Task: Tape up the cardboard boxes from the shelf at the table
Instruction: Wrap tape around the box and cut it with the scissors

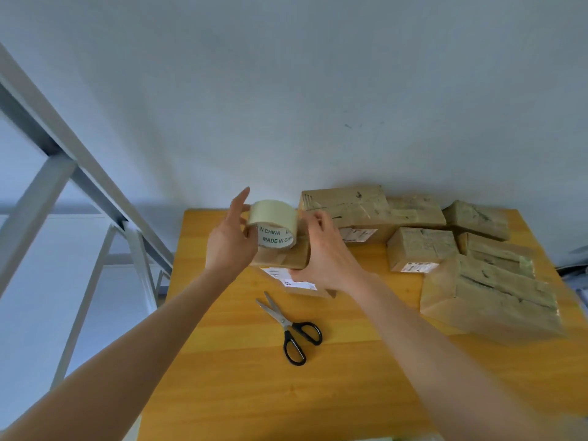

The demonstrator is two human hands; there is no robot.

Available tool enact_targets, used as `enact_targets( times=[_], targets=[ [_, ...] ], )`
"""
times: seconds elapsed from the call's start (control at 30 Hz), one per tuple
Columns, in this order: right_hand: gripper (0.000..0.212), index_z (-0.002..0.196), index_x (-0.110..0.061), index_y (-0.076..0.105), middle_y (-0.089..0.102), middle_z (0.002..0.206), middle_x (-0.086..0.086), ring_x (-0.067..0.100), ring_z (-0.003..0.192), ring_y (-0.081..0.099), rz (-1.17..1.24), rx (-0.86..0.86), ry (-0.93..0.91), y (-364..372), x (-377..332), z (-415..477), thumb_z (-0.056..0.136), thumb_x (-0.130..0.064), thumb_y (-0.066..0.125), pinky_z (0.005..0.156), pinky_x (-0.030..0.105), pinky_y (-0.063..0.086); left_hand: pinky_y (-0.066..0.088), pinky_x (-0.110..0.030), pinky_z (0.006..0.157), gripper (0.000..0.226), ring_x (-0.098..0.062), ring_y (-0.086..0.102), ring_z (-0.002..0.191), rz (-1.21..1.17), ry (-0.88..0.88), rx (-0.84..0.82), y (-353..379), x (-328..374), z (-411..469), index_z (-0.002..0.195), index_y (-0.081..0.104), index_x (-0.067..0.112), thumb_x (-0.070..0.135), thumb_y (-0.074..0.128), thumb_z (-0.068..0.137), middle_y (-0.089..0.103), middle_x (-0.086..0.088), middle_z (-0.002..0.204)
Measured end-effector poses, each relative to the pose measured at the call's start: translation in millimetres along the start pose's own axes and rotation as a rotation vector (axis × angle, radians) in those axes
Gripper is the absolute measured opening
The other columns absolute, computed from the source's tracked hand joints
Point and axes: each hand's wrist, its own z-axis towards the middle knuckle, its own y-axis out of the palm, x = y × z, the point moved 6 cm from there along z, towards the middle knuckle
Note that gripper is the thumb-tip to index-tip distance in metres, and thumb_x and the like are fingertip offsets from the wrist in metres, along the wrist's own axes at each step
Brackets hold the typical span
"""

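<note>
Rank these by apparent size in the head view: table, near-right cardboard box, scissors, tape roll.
1. table
2. near-right cardboard box
3. scissors and tape roll: close; the roll is held up nearer the camera, so I leave them unranked.

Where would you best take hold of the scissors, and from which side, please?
Take the scissors by the black handle loops, reaching down from the person's side. They lie flat with the loops toward the person and the slightly parted blades pointing away. The left hand grips the tape roll and the right hand seems to hold the small box, so one probably must let go first.
</note>
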Motion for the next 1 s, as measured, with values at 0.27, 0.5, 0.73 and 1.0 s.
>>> enact_targets(
  times=[0.27, 0.5, 0.73, 1.0],
  targets=[
    [0.108, 0.146, -0.011, 0.024, 0.025, 0.140, 0.004, 0.021, 0.130, 0.027, 0.014, -0.031, 0.079, 10, 27, -17, 0.064, -0.044, 0.084, 0.109, 0.034, 0.036, 0.050, -0.037, 0.056, 0.033, -0.025, 0.060, 0.074, -0.012, -0.055, -0.130, 34, 29, -14, 0.125, 0.049, 0.014, 0.007, 0.049, 0.093, 0.066, -0.006, 0.092],
    [0.114, 0.149, -0.017, 0.019, 0.026, 0.148, 0.001, 0.017, 0.135, 0.029, 0.021, -0.112, 0.180, -5, 72, -35, 0.062, -0.043, 0.088, 0.114, 0.041, 0.033, 0.035, -0.035, 0.052, 0.045, -0.030, 0.050, 0.069, 0.538, 0.192, -0.215, 14, 26, 13, 0.123, 0.045, 0.014, -0.006, 0.053, 0.083, 0.053, -0.011, 0.109],
    [0.117, 0.151, -0.016, 0.015, 0.022, 0.152, 0.001, 0.019, 0.139, 0.028, -0.002, -0.145, 0.161, -13, 85, -35, 0.064, -0.041, 0.089, 0.114, 0.036, 0.027, 0.039, -0.033, 0.057, 0.064, -0.032, 0.058, 0.093, 0.801, 0.155, -0.337, 24, 4, 8, 0.139, 0.034, 0.022, -0.002, 0.059, 0.085, 0.041, -0.013, 0.122],
    [0.123, 0.149, -0.012, -0.028, -0.031, 0.158, 0.005, 0.020, 0.146, -0.026, -0.297, -0.124, 0.098, -1, 79, -37, 0.083, -0.059, 0.064, 0.122, 0.040, -0.007, 0.040, -0.036, 0.059, 0.062, -0.037, 0.057, 0.094, 0.693, 0.142, -0.306, 28, -7, 9, 0.138, 0.038, 0.016, -0.005, 0.059, 0.083, 0.042, -0.018, 0.120]
  ],
)
